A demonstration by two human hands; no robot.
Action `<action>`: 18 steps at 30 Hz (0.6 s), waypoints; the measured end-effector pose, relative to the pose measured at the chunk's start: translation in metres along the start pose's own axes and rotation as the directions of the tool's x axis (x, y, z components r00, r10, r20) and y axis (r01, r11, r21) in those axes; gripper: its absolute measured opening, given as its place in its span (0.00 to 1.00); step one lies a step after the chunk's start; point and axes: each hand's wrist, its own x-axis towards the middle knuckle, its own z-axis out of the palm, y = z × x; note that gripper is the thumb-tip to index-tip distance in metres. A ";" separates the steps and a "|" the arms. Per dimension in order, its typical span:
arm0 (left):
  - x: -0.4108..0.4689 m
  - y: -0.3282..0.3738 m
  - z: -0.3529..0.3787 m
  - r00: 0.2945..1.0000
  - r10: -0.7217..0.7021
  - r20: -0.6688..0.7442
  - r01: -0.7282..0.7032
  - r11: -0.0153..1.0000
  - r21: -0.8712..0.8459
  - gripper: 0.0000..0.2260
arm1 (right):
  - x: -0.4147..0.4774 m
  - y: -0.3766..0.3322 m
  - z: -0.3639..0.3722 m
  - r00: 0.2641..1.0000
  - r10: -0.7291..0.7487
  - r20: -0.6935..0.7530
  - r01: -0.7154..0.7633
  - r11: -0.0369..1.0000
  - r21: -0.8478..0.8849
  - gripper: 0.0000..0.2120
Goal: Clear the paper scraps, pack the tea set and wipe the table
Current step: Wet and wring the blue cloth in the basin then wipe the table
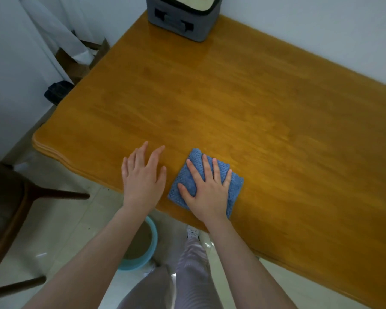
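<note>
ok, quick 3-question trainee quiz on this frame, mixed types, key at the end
1. True or false: the right hand presses flat on the cloth.
2. Where on the table does the bag stand? A) near edge B) far end C) middle
3. Fill in: the left hand holds ____.
Key: 1 true; 2 B; 3 nothing.
</note>
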 end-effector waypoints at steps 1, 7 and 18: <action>0.004 0.002 0.001 1.000 0.015 0.008 -0.015 1.000 0.023 0.22 | 0.007 0.004 -0.001 1.000 0.022 -0.006 -0.022 1.000 -0.001 0.31; 0.042 0.016 0.014 0.997 0.064 0.052 -0.068 0.993 0.094 0.23 | 0.069 0.037 -0.007 0.996 0.086 0.024 -0.086 0.996 -0.020 0.31; 0.162 0.060 0.042 0.996 0.066 0.063 -0.074 0.988 0.137 0.24 | 0.253 0.125 -0.027 0.992 0.124 0.014 -0.124 0.991 -0.045 0.31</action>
